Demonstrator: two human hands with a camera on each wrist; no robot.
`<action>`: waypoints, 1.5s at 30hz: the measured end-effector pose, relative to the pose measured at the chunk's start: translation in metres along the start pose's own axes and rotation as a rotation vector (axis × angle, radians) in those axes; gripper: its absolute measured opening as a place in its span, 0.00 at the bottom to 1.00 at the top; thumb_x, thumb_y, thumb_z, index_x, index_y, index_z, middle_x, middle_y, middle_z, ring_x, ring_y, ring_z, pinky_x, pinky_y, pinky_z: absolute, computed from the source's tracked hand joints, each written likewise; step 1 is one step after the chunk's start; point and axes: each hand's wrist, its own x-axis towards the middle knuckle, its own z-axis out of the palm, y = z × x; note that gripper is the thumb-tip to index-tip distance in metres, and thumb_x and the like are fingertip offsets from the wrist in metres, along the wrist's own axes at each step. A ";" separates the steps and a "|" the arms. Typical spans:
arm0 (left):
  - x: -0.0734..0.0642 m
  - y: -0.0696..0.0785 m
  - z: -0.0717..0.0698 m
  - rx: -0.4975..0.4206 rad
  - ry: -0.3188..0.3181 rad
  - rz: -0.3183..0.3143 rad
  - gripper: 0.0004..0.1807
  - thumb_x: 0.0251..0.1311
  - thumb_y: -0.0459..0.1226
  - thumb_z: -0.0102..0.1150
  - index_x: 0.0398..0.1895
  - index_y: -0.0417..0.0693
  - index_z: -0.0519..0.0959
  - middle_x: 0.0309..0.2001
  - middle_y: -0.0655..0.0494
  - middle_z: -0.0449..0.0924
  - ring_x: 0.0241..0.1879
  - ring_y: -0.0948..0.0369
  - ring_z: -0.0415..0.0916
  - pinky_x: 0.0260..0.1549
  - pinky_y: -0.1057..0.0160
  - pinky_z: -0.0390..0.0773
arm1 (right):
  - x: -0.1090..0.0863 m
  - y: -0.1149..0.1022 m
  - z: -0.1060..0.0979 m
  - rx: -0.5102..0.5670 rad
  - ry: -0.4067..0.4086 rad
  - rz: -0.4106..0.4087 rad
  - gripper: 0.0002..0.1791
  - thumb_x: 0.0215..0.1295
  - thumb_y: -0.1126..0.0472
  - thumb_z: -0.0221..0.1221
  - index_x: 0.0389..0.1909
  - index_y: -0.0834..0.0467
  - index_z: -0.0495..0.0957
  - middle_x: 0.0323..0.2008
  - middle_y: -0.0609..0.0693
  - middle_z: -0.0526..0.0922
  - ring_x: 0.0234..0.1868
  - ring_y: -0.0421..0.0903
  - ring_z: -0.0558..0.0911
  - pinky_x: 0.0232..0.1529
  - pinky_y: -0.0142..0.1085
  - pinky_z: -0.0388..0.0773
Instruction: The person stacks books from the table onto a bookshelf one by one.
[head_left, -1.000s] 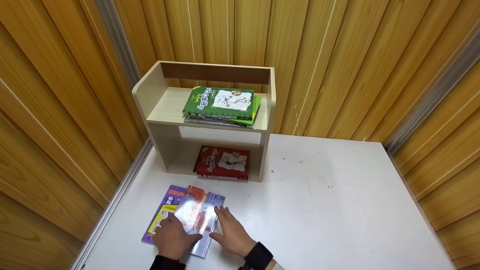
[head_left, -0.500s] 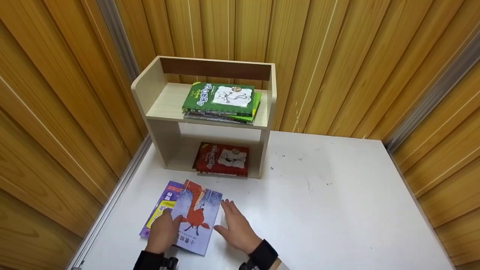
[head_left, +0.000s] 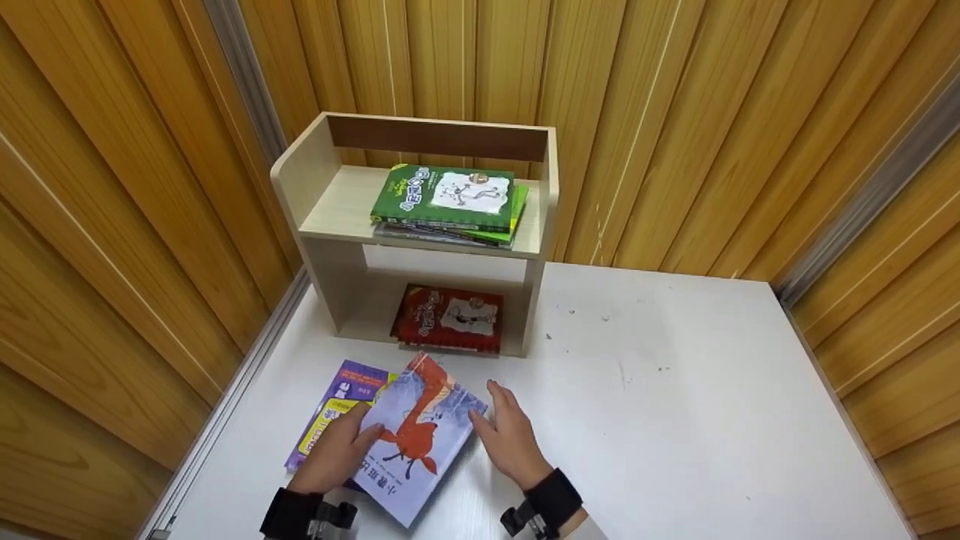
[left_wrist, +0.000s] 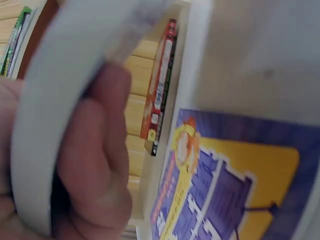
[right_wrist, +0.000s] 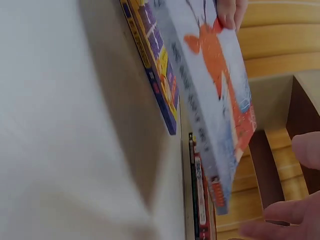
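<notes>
A light-blue book with a red deer on its cover is held tilted above the table. My left hand grips its left edge, thumb on the cover; in the left wrist view the fingers curl beneath the book. Beside the book's upper right corner is my right hand, its fingers extended. The right wrist view shows a gap between that hand's fingers and the book's spine. Partly covered by the deer book, a purple and yellow book lies flat on the table.
Behind the hands stands a two-level wooden shelf. A green book tops a stack on its upper level. On the lower level lies a red book, with a dark one under it in the wrist views. Wood-patterned walls enclose the white table.
The deer book has been raised off the purple book and turned clockwise, moving right in my left hand's grip. My right hand has shifted right and up.
</notes>
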 end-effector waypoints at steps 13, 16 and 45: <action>0.007 0.025 0.011 -0.050 -0.264 0.154 0.22 0.76 0.55 0.58 0.60 0.51 0.75 0.46 0.53 0.85 0.39 0.57 0.90 0.42 0.55 0.91 | 0.000 0.025 -0.011 0.115 -0.079 0.054 0.19 0.82 0.47 0.55 0.42 0.60 0.82 0.29 0.48 0.85 0.28 0.35 0.80 0.30 0.29 0.79; 0.007 0.026 0.011 -0.089 -0.256 0.142 0.23 0.74 0.56 0.61 0.59 0.51 0.76 0.46 0.52 0.86 0.38 0.56 0.91 0.41 0.55 0.91 | -0.001 0.027 -0.011 0.160 -0.065 0.053 0.20 0.82 0.46 0.55 0.41 0.59 0.81 0.29 0.49 0.86 0.28 0.35 0.82 0.28 0.29 0.79; 0.003 0.030 0.080 -0.540 0.323 0.120 0.26 0.77 0.35 0.56 0.72 0.34 0.67 0.63 0.36 0.80 0.55 0.54 0.84 0.46 0.66 0.87 | -0.010 0.017 -0.009 0.354 0.423 0.241 0.08 0.77 0.67 0.57 0.51 0.66 0.80 0.37 0.56 0.86 0.36 0.41 0.79 0.35 0.29 0.76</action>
